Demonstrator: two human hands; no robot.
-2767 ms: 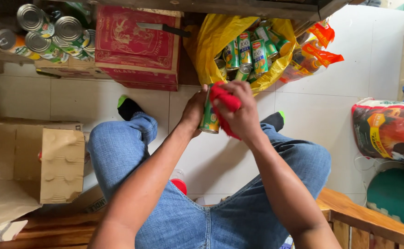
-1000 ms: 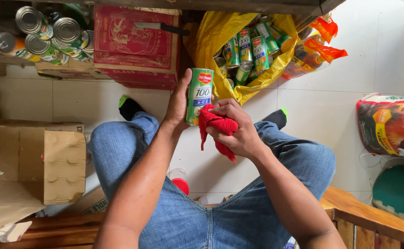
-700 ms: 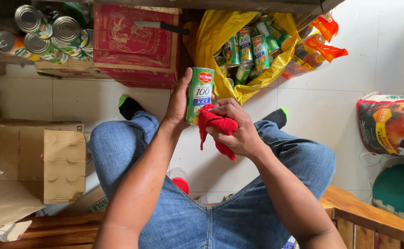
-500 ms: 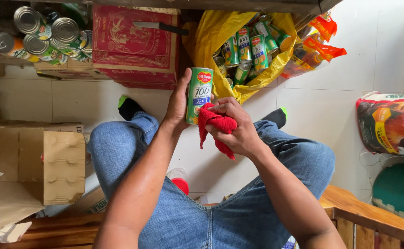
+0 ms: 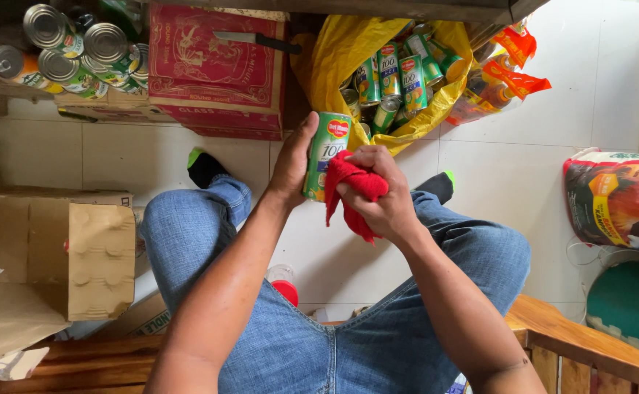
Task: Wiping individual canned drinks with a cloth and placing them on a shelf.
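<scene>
There is one view only, from the person's head. It looks straight down and a little forward, close over the left hand (image 5: 294, 164) and right hand (image 5: 381, 201), past the knees to the tiled floor (image 5: 78, 153).

One green can (image 5: 327, 153) held; one red cloth (image 5: 354, 191); one red box (image 5: 217, 69); one knife (image 5: 255, 41).

A shop's stockroom, seemingly: beyond the left hand (image 5: 295, 162) a yellow sack (image 5: 348, 51) spills green cans (image 5: 396, 76), more cans (image 5: 78, 47) top cardboard cartons (image 5: 49, 255) to its left, and printed sacks (image 5: 615, 201) crowd the tiled floor (image 5: 494, 190).
</scene>
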